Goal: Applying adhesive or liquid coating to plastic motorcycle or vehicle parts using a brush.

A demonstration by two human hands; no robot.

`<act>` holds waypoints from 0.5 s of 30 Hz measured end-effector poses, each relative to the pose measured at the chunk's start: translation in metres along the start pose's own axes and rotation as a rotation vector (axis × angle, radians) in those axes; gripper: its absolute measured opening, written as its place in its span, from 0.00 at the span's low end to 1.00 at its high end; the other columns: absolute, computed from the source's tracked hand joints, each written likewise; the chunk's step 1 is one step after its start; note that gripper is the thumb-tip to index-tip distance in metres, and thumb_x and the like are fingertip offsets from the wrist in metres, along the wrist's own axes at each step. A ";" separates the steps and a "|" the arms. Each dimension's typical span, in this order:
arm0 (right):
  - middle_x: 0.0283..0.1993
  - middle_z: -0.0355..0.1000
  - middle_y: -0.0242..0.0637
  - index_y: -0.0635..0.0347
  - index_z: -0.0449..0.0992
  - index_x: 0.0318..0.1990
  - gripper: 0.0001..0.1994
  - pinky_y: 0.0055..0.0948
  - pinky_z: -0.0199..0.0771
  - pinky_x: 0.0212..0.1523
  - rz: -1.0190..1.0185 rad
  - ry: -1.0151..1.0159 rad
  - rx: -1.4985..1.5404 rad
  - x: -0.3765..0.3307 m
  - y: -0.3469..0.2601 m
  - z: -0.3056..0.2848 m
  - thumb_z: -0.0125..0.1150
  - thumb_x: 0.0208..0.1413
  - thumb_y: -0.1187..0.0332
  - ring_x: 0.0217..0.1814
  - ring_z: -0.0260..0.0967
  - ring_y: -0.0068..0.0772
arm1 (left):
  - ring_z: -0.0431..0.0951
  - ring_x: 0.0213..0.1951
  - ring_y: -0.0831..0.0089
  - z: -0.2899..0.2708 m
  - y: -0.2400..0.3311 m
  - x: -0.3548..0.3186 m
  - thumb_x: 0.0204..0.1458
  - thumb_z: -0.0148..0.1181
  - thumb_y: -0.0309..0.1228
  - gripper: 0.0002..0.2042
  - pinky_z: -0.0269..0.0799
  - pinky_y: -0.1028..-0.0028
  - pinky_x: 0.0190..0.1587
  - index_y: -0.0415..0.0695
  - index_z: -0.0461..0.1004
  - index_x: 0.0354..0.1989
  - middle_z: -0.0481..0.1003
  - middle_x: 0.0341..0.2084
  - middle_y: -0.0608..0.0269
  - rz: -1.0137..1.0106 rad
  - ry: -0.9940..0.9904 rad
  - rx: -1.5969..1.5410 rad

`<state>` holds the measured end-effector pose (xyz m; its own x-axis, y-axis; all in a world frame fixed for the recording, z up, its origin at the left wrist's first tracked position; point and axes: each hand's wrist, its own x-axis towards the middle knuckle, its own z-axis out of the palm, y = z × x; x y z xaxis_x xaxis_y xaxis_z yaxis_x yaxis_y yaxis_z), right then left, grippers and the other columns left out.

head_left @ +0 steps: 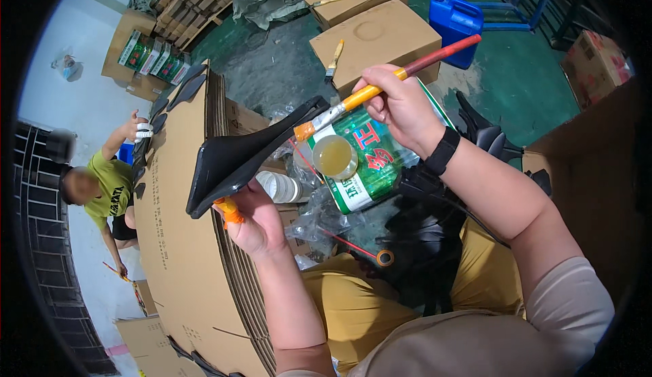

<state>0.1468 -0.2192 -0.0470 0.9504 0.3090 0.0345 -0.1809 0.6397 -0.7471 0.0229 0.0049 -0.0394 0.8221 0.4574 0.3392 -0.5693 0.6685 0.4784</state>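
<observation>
My left hand [255, 224], with an orange cover on one finger, grips a black bicycle saddle [234, 163] from below. The saddle is tilted, its narrow end pointing up and right. Between the fingers of my right hand [401, 109] is a paintbrush [367, 94] with a yellow and red handle. Its orange-tinted bristles are close to the narrow end of the saddle; whether they touch it I cannot tell. Under the brush, a clear cup [335, 156] of yellowish liquid stands on a green and white tin [384, 156].
Stacked flat cardboard [180, 194] rises on my left, with black parts along its edge. Ahead are boxes [377, 41] bearing brushes [334, 59], and a blue jerrycan [455, 29]. More black pieces [485, 129] lie at right. Another person [105, 187] crouches at far left.
</observation>
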 end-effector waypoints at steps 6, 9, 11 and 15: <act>0.12 0.58 0.26 0.64 0.73 0.24 0.14 0.16 0.50 0.14 -0.062 -0.045 0.110 -0.005 -0.008 0.014 0.53 0.56 0.63 0.12 0.53 0.16 | 0.64 0.56 0.62 -0.012 0.002 0.001 0.57 0.50 0.37 0.18 0.58 0.64 0.62 0.43 0.66 0.54 0.66 0.54 0.56 -0.020 -0.138 -0.005; 0.13 0.58 0.26 0.63 0.73 0.24 0.14 0.16 0.50 0.14 -0.083 -0.046 0.054 -0.009 -0.004 0.024 0.53 0.56 0.62 0.13 0.53 0.16 | 0.69 0.50 0.63 -0.003 -0.002 -0.001 0.57 0.48 0.31 0.12 0.55 0.62 0.64 0.38 0.71 0.45 0.74 0.40 0.56 -0.022 0.016 -0.027; 0.13 0.58 0.26 0.63 0.73 0.25 0.15 0.16 0.50 0.14 -0.098 -0.066 0.057 -0.008 0.001 0.023 0.53 0.57 0.62 0.13 0.53 0.15 | 0.66 0.55 0.62 -0.016 0.001 0.000 0.57 0.49 0.36 0.17 0.57 0.63 0.62 0.43 0.68 0.52 0.66 0.54 0.56 -0.017 -0.053 0.008; 0.14 0.59 0.26 0.63 0.73 0.25 0.14 0.15 0.52 0.15 -0.103 -0.029 -0.001 -0.006 0.003 0.018 0.53 0.57 0.62 0.14 0.54 0.14 | 0.67 0.54 0.63 -0.018 0.004 0.002 0.57 0.49 0.34 0.15 0.57 0.63 0.62 0.42 0.69 0.50 0.69 0.51 0.56 -0.018 -0.119 0.004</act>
<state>0.1358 -0.2071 -0.0374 0.9564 0.2614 0.1304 -0.0818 0.6682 -0.7395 0.0228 0.0189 -0.0516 0.8256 0.3726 0.4238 -0.5547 0.6736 0.4884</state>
